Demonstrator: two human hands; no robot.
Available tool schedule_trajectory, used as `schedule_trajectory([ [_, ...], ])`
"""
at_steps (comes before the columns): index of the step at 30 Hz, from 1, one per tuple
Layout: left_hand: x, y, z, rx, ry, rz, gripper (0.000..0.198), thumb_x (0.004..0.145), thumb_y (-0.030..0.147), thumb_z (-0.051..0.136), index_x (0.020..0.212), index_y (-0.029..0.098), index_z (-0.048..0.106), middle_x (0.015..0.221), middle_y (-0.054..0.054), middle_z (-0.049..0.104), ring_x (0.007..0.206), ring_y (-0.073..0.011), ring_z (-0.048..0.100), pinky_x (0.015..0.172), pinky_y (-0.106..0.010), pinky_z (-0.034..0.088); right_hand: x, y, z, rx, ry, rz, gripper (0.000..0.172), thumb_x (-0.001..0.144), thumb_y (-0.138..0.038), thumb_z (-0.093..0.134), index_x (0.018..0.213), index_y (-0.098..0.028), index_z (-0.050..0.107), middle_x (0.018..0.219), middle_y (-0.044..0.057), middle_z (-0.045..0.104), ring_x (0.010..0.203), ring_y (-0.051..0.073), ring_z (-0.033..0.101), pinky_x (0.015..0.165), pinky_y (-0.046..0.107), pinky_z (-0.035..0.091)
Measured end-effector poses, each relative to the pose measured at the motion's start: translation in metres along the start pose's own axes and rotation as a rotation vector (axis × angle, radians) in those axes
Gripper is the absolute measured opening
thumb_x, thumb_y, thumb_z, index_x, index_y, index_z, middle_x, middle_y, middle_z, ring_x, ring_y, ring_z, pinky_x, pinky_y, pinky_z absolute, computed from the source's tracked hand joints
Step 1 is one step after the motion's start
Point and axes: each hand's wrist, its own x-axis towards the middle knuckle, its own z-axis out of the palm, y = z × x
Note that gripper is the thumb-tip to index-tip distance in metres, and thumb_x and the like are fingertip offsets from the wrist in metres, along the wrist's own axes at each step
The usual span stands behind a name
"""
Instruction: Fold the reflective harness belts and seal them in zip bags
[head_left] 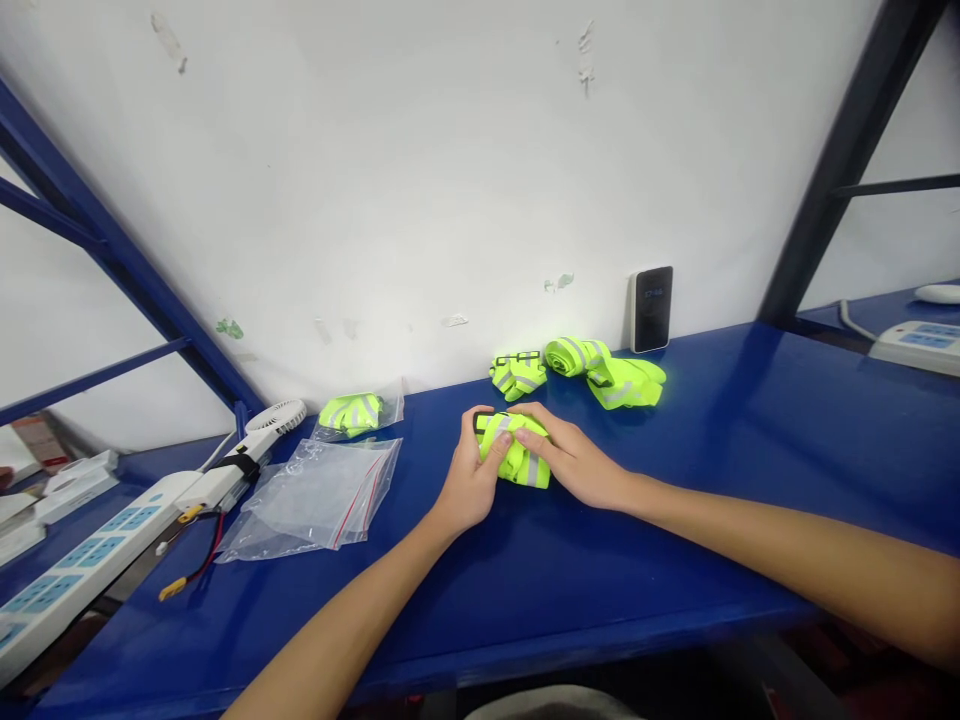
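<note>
Both hands, left hand (471,478) and right hand (576,462), curl around folded neon vest (516,452) on blue shelf (750,480) | 10 o'clock: zip bag (361,410) holding a vest (sealed state unclear); empty zip bags (315,497) at 9 | 1 o'clock: loose vests (577,372), dark device (650,308) against wall.

We press a folded neon-yellow reflective band (514,450) between our left hand (471,478) and right hand (576,462) on a blue shelf (735,470). Just beyond our grip lie more folded bands (577,372); a dark device (650,308) leans on the wall behind them. Left of our grip sit clear zip bags (315,495) and one bagged band (354,411).
</note>
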Motion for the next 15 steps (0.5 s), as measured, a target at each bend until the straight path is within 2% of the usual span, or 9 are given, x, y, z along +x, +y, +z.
schedule_trajectory([
  [4,-0.003,0.003,0.004,0.016,0.063,0.062,0.044,0.088,0.041,0.06,0.126,0.025,0.044,0.105,-0.004,0.059,0.09,-0.0188,0.057,0.082,-0.029,0.044,0.006,0.005,0.0,0.119,-0.011,-0.035,0.046,0.088,-0.049,0.06,0.128,-0.026,0.058,0.129,0.004,0.062,0.118,0.026,0.057,0.098,0.037,0.045],
  [7,-0.001,0.002,0.001,0.103,0.074,0.104,0.049,0.087,0.041,0.062,0.13,0.025,0.044,0.114,-0.007,0.058,0.1,-0.0222,0.057,0.091,-0.032,0.043,0.009,0.008,0.002,0.176,0.037,-0.048,0.041,0.089,-0.045,0.06,0.124,-0.024,0.063,0.128,0.005,0.064,0.12,0.027,0.056,0.102,0.039,0.042],
  [11,0.009,0.003,-0.014,0.435,-0.026,0.288,0.049,0.092,0.041,0.053,0.135,0.021,0.044,0.132,-0.013,0.046,0.125,-0.0275,0.044,0.108,-0.041,0.033,0.009,0.011,0.006,0.302,0.105,0.021,0.034,0.09,-0.042,0.057,0.114,-0.022,0.07,0.116,0.005,0.07,0.109,0.028,0.062,0.093,0.039,0.047],
  [13,0.015,0.008,-0.025,0.656,-0.086,0.384,0.049,0.094,0.043,0.046,0.138,0.022,0.043,0.142,-0.013,0.036,0.133,-0.0281,0.036,0.11,-0.043,0.031,0.009,0.012,0.005,0.349,0.112,0.055,0.032,0.087,-0.04,0.059,0.11,-0.02,0.072,0.112,0.005,0.072,0.104,0.028,0.064,0.088,0.038,0.048],
  [15,0.02,0.017,-0.038,0.927,-0.109,0.417,0.048,0.095,0.044,0.042,0.138,0.023,0.046,0.141,-0.013,0.039,0.131,-0.029,0.038,0.108,-0.044,0.035,0.009,0.015,0.002,0.33,0.116,0.07,0.03,0.087,-0.038,0.059,0.106,-0.02,0.073,0.11,0.005,0.072,0.102,0.028,0.064,0.086,0.036,0.047],
])
